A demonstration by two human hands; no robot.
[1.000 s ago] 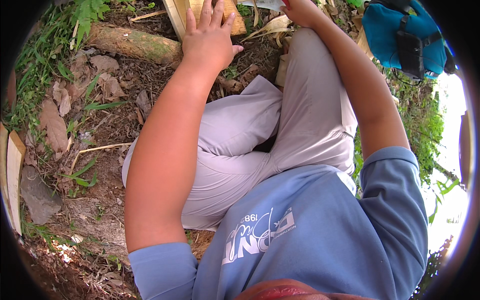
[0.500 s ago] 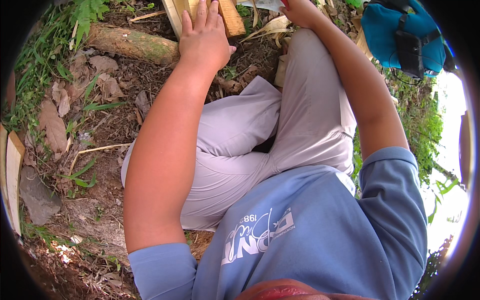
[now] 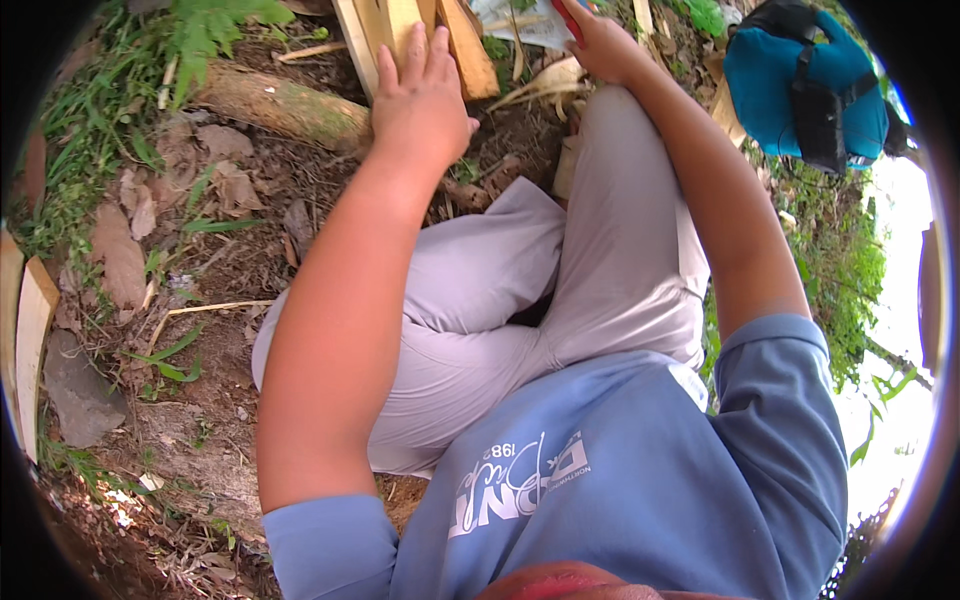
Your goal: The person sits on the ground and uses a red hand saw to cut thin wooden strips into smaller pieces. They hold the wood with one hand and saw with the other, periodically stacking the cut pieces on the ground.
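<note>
My left hand [image 3: 420, 112] lies on a bundle of split, pale wood pieces [image 3: 470, 52] at the top of the view. Its fingers are stretched out and slightly spread over the wood. To the right, beyond my raised knee, my right hand [image 3: 606, 50] is closed around the red handle [image 3: 573, 24] of a tool. A flat, greyish-white piece [image 3: 528, 24] shows beside the handle. Whether it belongs to the tool I cannot tell. The upper ends of the wood and the tool are cut off by the view's edge.
A thick log [image 3: 285, 106] lies left of my left hand, among dry leaves and grass. A teal bag [image 3: 765, 85] with black straps sits at the upper right. Cut boards [image 3: 36, 340] stand at the left rim, near a flat grey stone [image 3: 82, 390].
The whole view has shifted, so the wood, both hands and the bag sit lower in it. More of the red handle shows. My left hand is still on the wood.
</note>
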